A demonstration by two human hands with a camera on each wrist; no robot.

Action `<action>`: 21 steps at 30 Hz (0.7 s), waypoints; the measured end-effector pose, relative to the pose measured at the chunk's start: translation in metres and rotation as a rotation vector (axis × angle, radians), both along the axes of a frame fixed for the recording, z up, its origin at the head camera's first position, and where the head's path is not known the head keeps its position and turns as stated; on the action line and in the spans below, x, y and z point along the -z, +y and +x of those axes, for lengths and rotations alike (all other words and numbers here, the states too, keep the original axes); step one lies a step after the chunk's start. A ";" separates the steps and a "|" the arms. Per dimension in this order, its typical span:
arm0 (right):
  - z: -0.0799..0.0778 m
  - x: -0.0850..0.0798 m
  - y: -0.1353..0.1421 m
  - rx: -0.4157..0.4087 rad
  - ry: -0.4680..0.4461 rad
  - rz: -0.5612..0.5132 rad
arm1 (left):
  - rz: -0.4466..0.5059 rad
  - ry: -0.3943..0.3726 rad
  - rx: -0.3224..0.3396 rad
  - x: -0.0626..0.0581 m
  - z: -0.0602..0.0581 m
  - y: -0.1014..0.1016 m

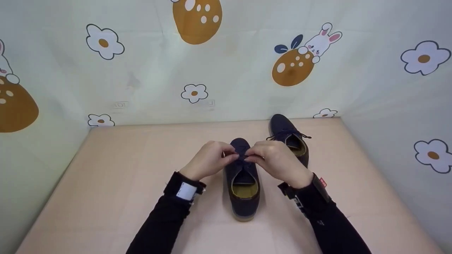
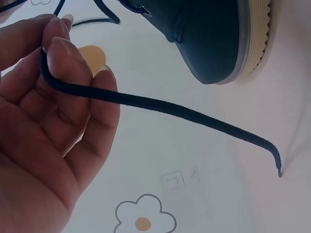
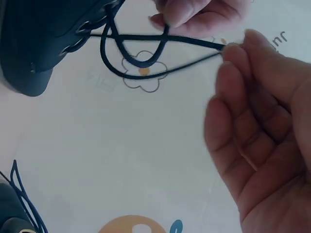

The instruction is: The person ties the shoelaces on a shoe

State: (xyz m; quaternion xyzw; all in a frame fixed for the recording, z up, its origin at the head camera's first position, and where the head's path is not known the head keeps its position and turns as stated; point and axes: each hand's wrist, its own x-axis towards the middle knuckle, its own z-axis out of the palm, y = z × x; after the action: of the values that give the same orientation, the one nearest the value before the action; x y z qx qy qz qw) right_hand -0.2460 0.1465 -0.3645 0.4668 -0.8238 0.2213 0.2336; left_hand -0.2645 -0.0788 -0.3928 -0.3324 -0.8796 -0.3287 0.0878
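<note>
A dark blue lace-up shoe [image 1: 244, 206] stands on the table in the head view, toe away from me, its opening showing a yellowish insole. Over its front, my left hand [image 1: 212, 159] pinches a dark blue shoelace [image 2: 184, 114] between thumb and forefinger. One end of that lace runs across the fingers and hangs free, its tip bent down. On the shoe's other side, my right hand [image 1: 277, 161] pinches a doubled stretch of lace [image 3: 194, 41] at the fingertips. Between the hands the lace forms loops beside the eyelets [image 3: 83, 28]. Whether a knot lies there is hidden.
A second dark blue shoe [image 1: 281, 123], its lace tied in a bow, stands behind and right of the first, partly covered by my right hand. The pinkish table [image 1: 141, 148] meets a pale patterned curtain [image 1: 148, 70] at the back and sides.
</note>
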 end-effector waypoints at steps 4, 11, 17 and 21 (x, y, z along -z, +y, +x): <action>-0.002 0.004 0.003 0.063 -0.139 0.143 | -0.017 -0.026 -0.011 0.000 0.000 -0.002; -0.010 0.003 0.019 0.142 -0.296 0.171 | -0.046 -0.067 -0.010 0.001 -0.002 -0.005; -0.021 0.017 0.021 0.168 -0.345 0.211 | -0.055 -0.110 -0.012 -0.001 -0.001 -0.009; -0.026 0.027 0.016 0.129 -0.356 0.234 | -0.062 -0.125 -0.008 -0.003 0.000 -0.010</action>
State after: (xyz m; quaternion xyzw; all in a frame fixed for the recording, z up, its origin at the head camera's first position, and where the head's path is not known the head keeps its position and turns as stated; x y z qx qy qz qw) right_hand -0.2717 0.1620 -0.3911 0.3905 -0.9003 0.1876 0.0422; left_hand -0.2648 -0.0892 -0.3898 -0.3103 -0.8944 -0.3212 0.0236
